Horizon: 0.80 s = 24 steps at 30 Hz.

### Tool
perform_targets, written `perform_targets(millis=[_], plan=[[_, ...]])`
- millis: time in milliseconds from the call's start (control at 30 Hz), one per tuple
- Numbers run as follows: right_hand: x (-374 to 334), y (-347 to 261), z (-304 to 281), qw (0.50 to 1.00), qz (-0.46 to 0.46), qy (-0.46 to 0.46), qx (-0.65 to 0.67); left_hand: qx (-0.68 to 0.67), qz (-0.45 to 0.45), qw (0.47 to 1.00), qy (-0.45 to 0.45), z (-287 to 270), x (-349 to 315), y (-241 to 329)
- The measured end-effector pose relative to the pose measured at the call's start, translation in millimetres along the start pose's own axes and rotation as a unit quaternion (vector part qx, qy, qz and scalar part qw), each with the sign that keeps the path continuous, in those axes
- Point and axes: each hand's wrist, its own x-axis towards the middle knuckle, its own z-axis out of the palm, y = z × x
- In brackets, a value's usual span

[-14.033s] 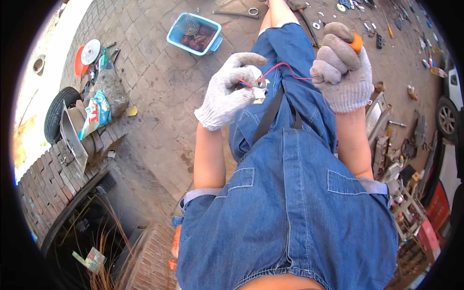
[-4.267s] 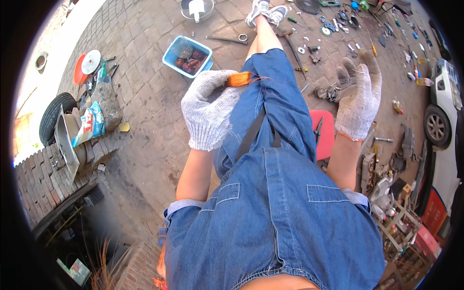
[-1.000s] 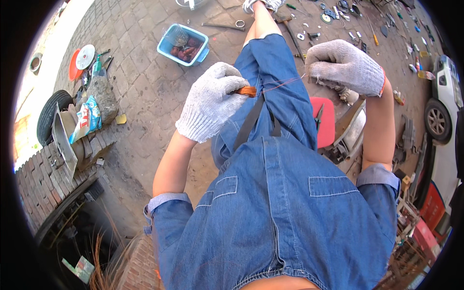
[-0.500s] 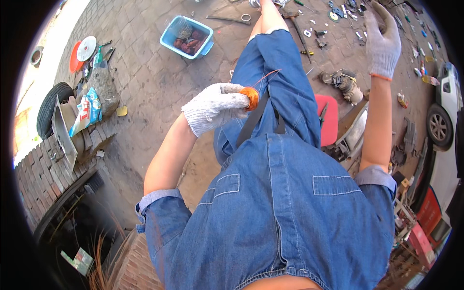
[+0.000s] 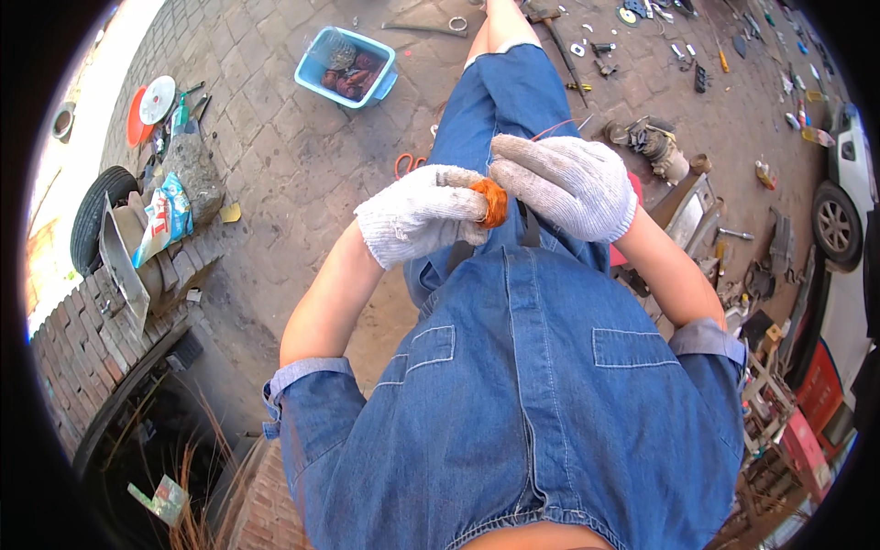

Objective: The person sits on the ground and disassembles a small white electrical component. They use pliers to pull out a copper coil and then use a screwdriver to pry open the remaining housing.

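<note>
My left hand (image 5: 417,213), in a white knit glove, pinches a small bundle of orange wire (image 5: 493,203) above my lap. My right hand (image 5: 573,188), gloved too, is right beside it with fingers bent and pressed together, their tips close to the bundle. Whatever those fingers hold is hidden. A thin reddish strand (image 5: 555,128) sticks out above the right glove. Orange loops like scissor handles (image 5: 409,165) show just past the left glove.
A blue plastic tub (image 5: 346,69) with dark reddish lumps stands ahead on the paving. To the right lie a dirty metal machine part (image 5: 655,147), a hammer (image 5: 561,46) and scattered tools. A tyre (image 5: 101,215) and a blue-white bag (image 5: 167,215) are at left; a white car (image 5: 839,229) is at right.
My right hand has come down and inward from the upper right to the bundle, its fingers closing together. My left hand still holds the bundle, shifted slightly right. The orange loops now show.
</note>
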Motion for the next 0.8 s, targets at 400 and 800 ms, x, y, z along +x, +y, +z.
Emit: perform_targets(millis=[400, 800], plan=[[6, -4, -18, 0.979, 0.119, -0.028, 0.162, 0.257, 0.124, 0.954, 0.094, 18, -8, 0], [13, -14, -30, 0.507, 0.544, -0.136, 0.654, 0.758, 0.500, 0.401, 0.123, 20, -20, 0]])
